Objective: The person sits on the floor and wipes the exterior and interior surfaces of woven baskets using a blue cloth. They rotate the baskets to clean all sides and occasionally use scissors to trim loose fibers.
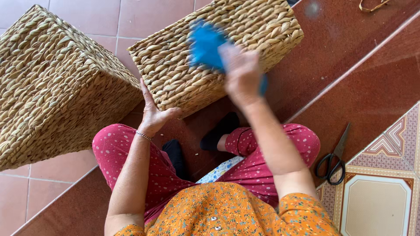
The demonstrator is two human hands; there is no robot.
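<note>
A woven straw basket (pixel 183 57) stands upside down on the floor in front of my knees. My left hand (pixel 153 111) lies flat against its near left corner, fingers apart, steadying it. My right hand (pixel 240 72) is blurred with motion over the basket's top and grips a blue cloth (pixel 205 43) pressed on the weave. I sit with pink dotted trousers and black socks below the basket.
A second, larger woven basket (pixel 52 83) stands at the left, close to the first. Black-handled scissors (pixel 334 157) lie on the dark red step at the right. A tan rubber band (pixel 372 5) lies at the top right. Patterned tiles (pixel 385 183) fill the lower right.
</note>
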